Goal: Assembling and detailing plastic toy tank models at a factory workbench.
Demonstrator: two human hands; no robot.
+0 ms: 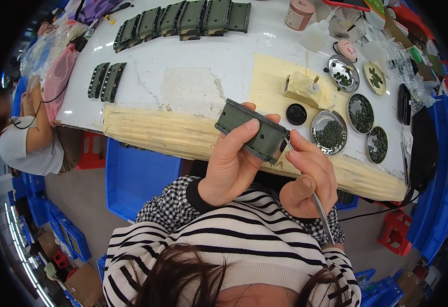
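Above the table's front edge, my left hand [224,171] is closed round a dark green plastic model part [236,121], long and boxy with ridged edges. The thumb presses on its upper face and the fingers wrap beneath. My right hand [313,176] grips a pair of metal tweezers [322,217], which slant up through the fingers. Their tip meets the right end of the green part. Whether a small piece sits in the tip is too small to tell. Just beyond, a round black lid-like dish [296,114] lies on the yellow paper.
At right stand metal dishes of small green pieces [329,134] and a yellow-wrapped block [306,89] with sticks. Similar green parts [193,19] line the far side; two smaller ones [113,82] lie left. A blue bin [142,179] is below the edge. Another person [34,135] sits left.
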